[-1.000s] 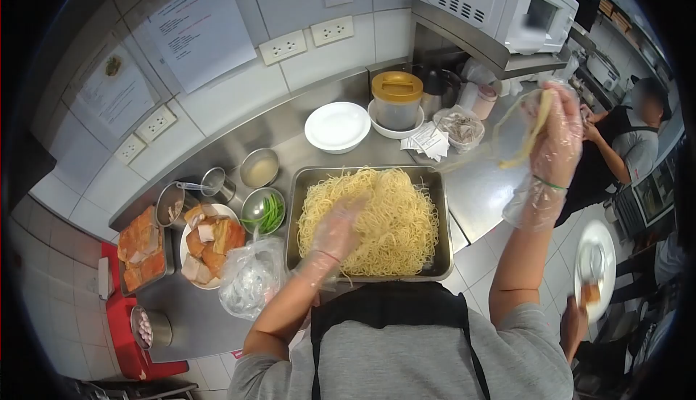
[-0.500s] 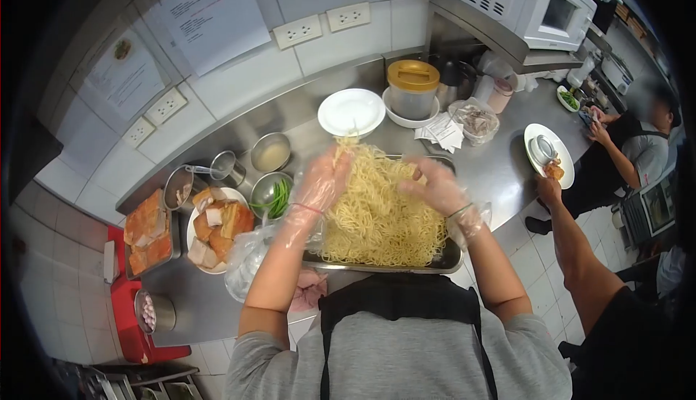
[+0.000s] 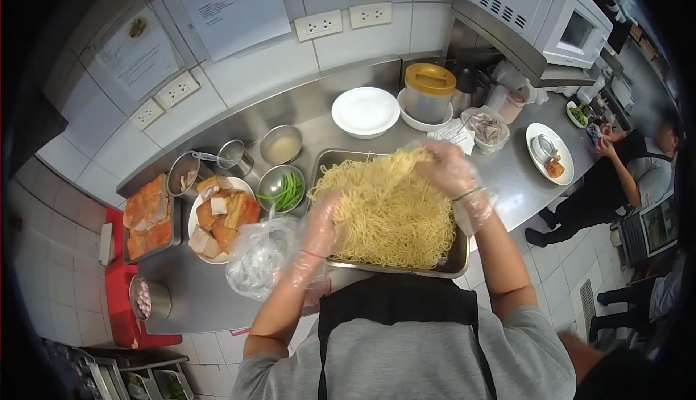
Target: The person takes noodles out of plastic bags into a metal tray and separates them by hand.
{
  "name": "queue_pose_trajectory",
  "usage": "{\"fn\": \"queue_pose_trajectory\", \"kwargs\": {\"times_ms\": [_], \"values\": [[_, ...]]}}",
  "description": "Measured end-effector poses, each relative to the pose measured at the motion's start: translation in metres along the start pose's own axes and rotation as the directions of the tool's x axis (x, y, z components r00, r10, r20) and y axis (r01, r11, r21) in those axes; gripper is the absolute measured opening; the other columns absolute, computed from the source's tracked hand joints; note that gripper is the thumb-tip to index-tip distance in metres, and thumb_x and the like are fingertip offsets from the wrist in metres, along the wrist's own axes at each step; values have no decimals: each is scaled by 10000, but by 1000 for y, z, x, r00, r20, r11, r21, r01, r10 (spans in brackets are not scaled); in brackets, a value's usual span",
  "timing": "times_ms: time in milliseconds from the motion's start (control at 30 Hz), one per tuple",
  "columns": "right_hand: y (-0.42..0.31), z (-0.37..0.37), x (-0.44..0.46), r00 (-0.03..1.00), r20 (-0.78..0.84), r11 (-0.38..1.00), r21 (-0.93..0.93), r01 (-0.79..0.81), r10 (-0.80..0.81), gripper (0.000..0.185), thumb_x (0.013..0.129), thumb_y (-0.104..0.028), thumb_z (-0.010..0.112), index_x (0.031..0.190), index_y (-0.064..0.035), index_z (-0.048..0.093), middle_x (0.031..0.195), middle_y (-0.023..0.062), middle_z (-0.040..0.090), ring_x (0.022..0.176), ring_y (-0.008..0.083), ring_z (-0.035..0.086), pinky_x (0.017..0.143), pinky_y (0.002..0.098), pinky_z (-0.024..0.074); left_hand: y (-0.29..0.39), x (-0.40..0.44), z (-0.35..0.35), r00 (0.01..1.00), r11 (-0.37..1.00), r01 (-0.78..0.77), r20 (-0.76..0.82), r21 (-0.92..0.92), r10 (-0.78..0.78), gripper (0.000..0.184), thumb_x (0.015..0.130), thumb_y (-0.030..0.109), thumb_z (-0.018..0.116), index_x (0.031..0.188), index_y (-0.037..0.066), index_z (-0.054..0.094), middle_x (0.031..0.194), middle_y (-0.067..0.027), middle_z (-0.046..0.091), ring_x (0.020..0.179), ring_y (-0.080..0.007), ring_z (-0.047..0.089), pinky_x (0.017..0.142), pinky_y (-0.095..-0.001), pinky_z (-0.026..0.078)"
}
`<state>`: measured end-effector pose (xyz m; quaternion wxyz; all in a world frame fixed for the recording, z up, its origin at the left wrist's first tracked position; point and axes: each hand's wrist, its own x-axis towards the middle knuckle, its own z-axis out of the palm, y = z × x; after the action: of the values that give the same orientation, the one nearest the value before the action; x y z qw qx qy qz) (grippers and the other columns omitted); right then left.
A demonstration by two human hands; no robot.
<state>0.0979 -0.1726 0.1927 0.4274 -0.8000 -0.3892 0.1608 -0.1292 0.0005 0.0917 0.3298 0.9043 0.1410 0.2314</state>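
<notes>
Yellow noodles (image 3: 399,219) fill a deep metal tray (image 3: 464,255) in front of me. My left hand (image 3: 321,234), in a clear plastic glove with a red band, is closed on noodles at the tray's left side. Over the back right part, my right hand (image 3: 451,169), gloved with a green band, grips a raised clump of noodles; its fingers are slightly blurred. Left of the tray are a bowl of green beans (image 3: 291,191) and a crumpled clear plastic bag (image 3: 262,258).
A plate of meat pieces (image 3: 217,255) and a meat tray (image 3: 176,237) stand left. Behind are a white plate (image 3: 365,111) and a gold-lidded container (image 3: 429,81). An oval plate (image 3: 562,142) sits right, near a person (image 3: 623,175). A microwave (image 3: 573,30) stands above.
My right hand has moved up and back, now closed on noodles. My left hand has come down to the tray's left side. The other person's arm has left the oval plate, which rests on the counter.
</notes>
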Motion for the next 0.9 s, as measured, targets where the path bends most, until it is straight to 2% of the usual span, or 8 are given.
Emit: {"fn": "queue_pose_trajectory", "kwargs": {"times_ms": [200,333,533,600,667,733,800,900], "values": [[-28,-48,-14,991,-111,972,211,100,-78,355,791,-157,685,1110,-1,670,864,99,688,764,114,618,728,300,514,74,59,-43,978,995,-101,-184,-18,96,342,861,99,628,1191,32,571,919,-205,670,810,-420,631,718,-454,493],[-15,-44,-13,992,12,974,-189,126,-126,337,796,-170,711,1100,-26,681,966,134,709,888,203,674,802,340,517,90,85,-43,894,950,-309,-327,46,307,194,918,142,576,1038,-3,620,825,-209,637,708,-416,576,644,-455,452],[-37,-12,-36,964,138,973,11,230,-229,768,727,-439,806,1326,-47,527,1220,186,620,1101,299,617,949,398,483,113,101,-37,948,951,-253,-240,-175,208,190,919,189,621,943,2,605,760,-130,626,718,-230,607,657,-367,471],[-25,23,-36,896,53,898,8,440,-440,810,791,-491,732,1393,-47,421,1295,222,547,1227,375,512,1024,451,409,121,100,-27,990,939,-128,-96,-320,103,228,871,190,694,979,14,598,794,-77,627,764,-153,601,675,-328,487],[6,43,-23,914,24,884,265,384,-404,726,821,-534,678,1311,-32,492,1262,226,558,1184,385,534,1007,445,425,105,98,-9,983,958,-160,-126,-237,133,291,844,184,731,1027,17,579,858,-61,631,795,-143,609,700,-318,505],[13,37,-18,929,84,928,141,346,-359,730,821,-565,661,1295,-28,518,1259,232,566,1164,378,553,989,447,440,97,95,-13,996,876,-7,73,-483,48,405,813,224,776,1085,14,561,964,-96,651,849,-193,636,753,-342,518],[6,31,-23,953,91,957,75,281,-288,493,871,-322,654,1242,-13,555,1201,234,599,1105,378,581,958,422,456,67,88,-11,986,889,46,161,-455,31,462,821,212,768,1171,5,548,1029,-97,646,915,-185,623,805,-339,509],[8,33,-25,982,68,978,128,165,-175,482,842,-258,623,1251,-14,547,1180,239,608,1092,380,588,942,415,466,39,75,-15,979,948,63,203,-312,2,513,858,221,721,1279,9,516,1141,-106,620,1003,-191,600,861,-331,493]]}}
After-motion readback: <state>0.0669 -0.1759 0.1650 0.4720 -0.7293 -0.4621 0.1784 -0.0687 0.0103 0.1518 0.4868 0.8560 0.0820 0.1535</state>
